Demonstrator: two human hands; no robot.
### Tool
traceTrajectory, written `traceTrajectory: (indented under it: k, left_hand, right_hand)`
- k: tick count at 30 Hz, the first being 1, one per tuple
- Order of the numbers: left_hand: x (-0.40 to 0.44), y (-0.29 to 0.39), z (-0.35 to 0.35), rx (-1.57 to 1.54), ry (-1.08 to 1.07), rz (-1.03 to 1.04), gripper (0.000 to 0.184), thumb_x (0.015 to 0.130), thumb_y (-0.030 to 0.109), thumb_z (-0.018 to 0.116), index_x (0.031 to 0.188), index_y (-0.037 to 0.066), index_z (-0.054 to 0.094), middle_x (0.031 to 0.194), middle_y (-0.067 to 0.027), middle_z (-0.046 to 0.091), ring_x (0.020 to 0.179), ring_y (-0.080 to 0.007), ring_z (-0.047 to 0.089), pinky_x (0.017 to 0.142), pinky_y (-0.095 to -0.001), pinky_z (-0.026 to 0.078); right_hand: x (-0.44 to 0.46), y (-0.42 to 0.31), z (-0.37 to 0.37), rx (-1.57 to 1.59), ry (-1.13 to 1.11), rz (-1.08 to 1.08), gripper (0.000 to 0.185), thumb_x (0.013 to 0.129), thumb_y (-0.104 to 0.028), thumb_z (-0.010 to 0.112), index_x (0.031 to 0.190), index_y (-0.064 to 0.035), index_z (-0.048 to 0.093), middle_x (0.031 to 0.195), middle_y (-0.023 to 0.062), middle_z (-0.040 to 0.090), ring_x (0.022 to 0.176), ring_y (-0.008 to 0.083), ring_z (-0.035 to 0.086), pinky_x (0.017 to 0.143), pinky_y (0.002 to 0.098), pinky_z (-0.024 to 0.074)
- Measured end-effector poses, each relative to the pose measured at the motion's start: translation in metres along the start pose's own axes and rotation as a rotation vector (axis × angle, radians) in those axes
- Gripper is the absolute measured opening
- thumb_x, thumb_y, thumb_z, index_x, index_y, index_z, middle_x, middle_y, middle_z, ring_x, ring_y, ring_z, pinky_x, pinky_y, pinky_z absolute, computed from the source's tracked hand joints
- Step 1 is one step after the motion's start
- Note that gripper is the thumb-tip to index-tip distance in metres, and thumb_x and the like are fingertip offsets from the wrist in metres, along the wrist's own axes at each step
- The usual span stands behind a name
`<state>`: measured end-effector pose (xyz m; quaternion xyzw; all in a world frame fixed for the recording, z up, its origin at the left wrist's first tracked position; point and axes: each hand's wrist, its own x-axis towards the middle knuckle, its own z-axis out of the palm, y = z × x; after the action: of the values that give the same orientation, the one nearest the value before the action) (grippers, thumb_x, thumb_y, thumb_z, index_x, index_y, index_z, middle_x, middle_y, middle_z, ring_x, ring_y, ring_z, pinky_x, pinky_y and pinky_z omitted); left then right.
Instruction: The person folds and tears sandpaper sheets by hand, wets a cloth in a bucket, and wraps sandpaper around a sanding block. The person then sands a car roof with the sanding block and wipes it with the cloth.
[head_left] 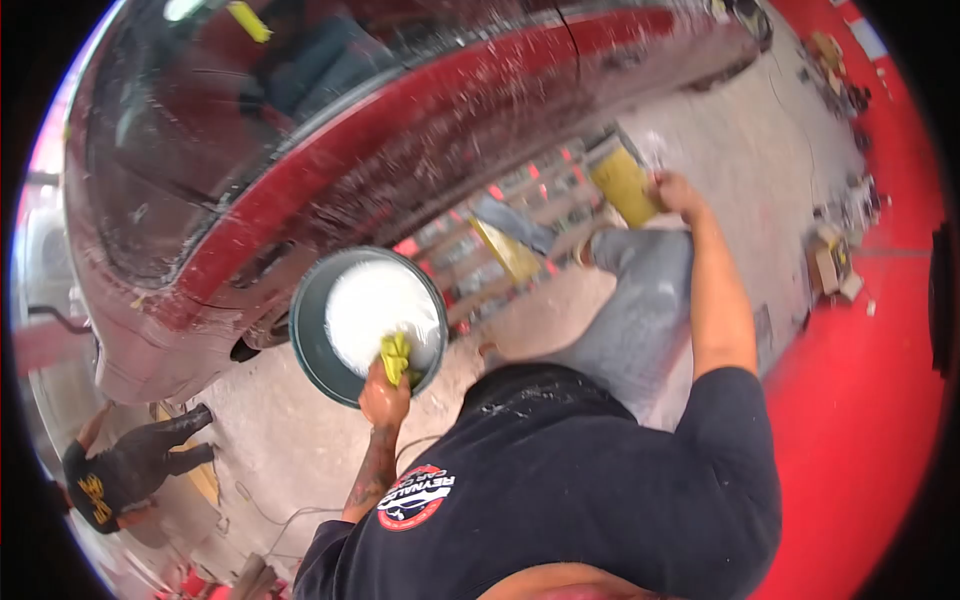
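left hand: grip pinching a crumpled yellow-green cloth within the near side of a dark bucket, seen against white suds; right hand at the edge of a yellow panel, its closure cannot be told. step in hand, judged: wetting the cloth; next move would call for a firm squeeze and a lift clear of the bucket.
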<state>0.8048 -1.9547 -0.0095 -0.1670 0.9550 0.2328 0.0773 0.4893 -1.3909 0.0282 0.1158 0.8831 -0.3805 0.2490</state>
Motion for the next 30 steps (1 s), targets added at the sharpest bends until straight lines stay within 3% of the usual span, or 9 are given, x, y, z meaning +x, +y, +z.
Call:
traceTrajectory:
  k: [3, 6, 10, 12, 21, 23, 25, 29, 30]
  left_hand:
    - [0.001, 0.013, -0.007, 0.007, -0.039, -0.067, 0.049, 0.077, 0.021, 0.072, 0.123, 0.007, 0.060, 0.118, -0.0134, 0.064, 0.100, -0.0373, 0.065, 0.083, -0.0466, 0.052]
    - [0.002, 0.012, -0.007, 0.043, -0.055, -0.067, 0.050, 0.077, 0.021, 0.071, 0.123, 0.007, 0.060, 0.118, -0.0122, 0.064, 0.100, -0.0368, 0.065, 0.083, -0.0465, 0.053]
    - [0.002, 0.008, -0.004, 0.035, -0.046, -0.039, 0.049, 0.077, 0.022, 0.071, 0.123, 0.007, 0.060, 0.118, -0.0113, 0.064, 0.100, -0.0361, 0.065, 0.083, -0.0463, 0.053]
    - [0.003, 0.011, -0.005, 0.025, -0.050, -0.048, 0.050, 0.077, 0.022, 0.071, 0.124, 0.008, 0.060, 0.119, -0.0111, 0.064, 0.101, -0.0359, 0.065, 0.084, -0.0460, 0.053]
    - [-0.005, 0.003, -0.003, -0.018, -0.022, -0.071, 0.050, 0.078, 0.024, 0.071, 0.125, 0.008, 0.060, 0.124, -0.0120, 0.064, 0.101, -0.0367, 0.065, 0.084, -0.0448, 0.054]
    - [-0.006, -0.004, 0.001, 0.042, -0.061, -0.106, 0.050, 0.079, 0.024, 0.071, 0.125, 0.009, 0.061, 0.122, -0.0130, 0.065, 0.100, -0.0379, 0.065, 0.082, -0.0456, 0.055]
    - [-0.004, -0.008, 0.006, -0.049, 0.077, 0.065, 0.049, 0.079, 0.024, 0.070, 0.124, 0.008, 0.061, 0.120, -0.0142, 0.065, 0.099, -0.0383, 0.066, 0.080, -0.0466, 0.055]
    - [0.004, 0.009, -0.002, 0.090, -0.204, -0.126, 0.058, 0.081, 0.031, 0.072, 0.130, 0.005, 0.053, 0.125, -0.0175, 0.060, 0.105, -0.0406, 0.063, 0.087, -0.0502, 0.051]
    - [0.009, 0.010, -0.001, 0.098, -0.254, -0.101, 0.059, 0.081, 0.033, 0.073, 0.129, 0.005, 0.053, 0.127, -0.0185, 0.059, 0.107, -0.0419, 0.062, 0.088, -0.0507, 0.051]
  right_hand:
    - [-0.010, -0.008, 0.000, 0.049, 0.006, 0.060, 0.006, 0.088, -0.017, 0.058, 0.086, -0.0142, 0.064, 0.067, -0.0055, 0.052, 0.055, 0.0070, 0.046, 0.049, 0.0256, 0.0380]
    - [-0.018, -0.018, 0.000, 0.058, -0.001, 0.121, 0.012, 0.089, -0.020, 0.061, 0.096, -0.0125, 0.066, 0.077, -0.0013, 0.060, 0.065, 0.0114, 0.054, 0.053, 0.0289, 0.0447]
    - [-0.020, -0.018, 0.003, 0.059, 0.019, 0.118, 0.014, 0.088, -0.020, 0.062, 0.098, -0.0126, 0.067, 0.077, -0.0013, 0.060, 0.066, 0.0114, 0.054, 0.054, 0.0287, 0.0450]
    - [-0.024, -0.021, 0.001, 0.057, 0.008, 0.142, 0.009, 0.091, -0.022, 0.060, 0.096, -0.0150, 0.063, 0.080, -0.0053, 0.059, 0.072, 0.0075, 0.053, 0.060, 0.0260, 0.0438]
    - [-0.020, -0.017, 0.001, 0.115, -0.012, 0.098, 0.008, 0.092, -0.019, 0.060, 0.096, -0.0133, 0.065, 0.077, -0.0051, 0.060, 0.062, 0.0067, 0.052, 0.052, 0.0249, 0.0404]
    - [-0.016, -0.009, -0.004, 0.080, -0.105, 0.101, 0.005, 0.089, -0.016, 0.057, 0.090, -0.0138, 0.062, 0.075, -0.0057, 0.057, 0.063, 0.0050, 0.050, 0.053, 0.0229, 0.0392]
    - [-0.026, -0.017, 0.001, 0.035, 0.053, 0.078, 0.004, 0.086, -0.012, 0.059, 0.086, -0.0119, 0.063, 0.072, -0.0037, 0.056, 0.063, 0.0065, 0.051, 0.054, 0.0260, 0.0423]
    - [-0.042, 0.048, -0.028, -0.104, 0.362, -0.036, 0.013, 0.089, -0.015, 0.060, 0.094, -0.0052, 0.065, 0.075, 0.0023, 0.061, 0.068, 0.0152, 0.057, 0.064, 0.0329, 0.0466]
    - [-0.059, 0.057, -0.034, -0.060, 0.562, -0.067, 0.014, 0.090, -0.015, 0.060, 0.096, -0.0031, 0.064, 0.077, 0.0065, 0.062, 0.071, 0.0190, 0.059, 0.067, 0.0351, 0.0476]
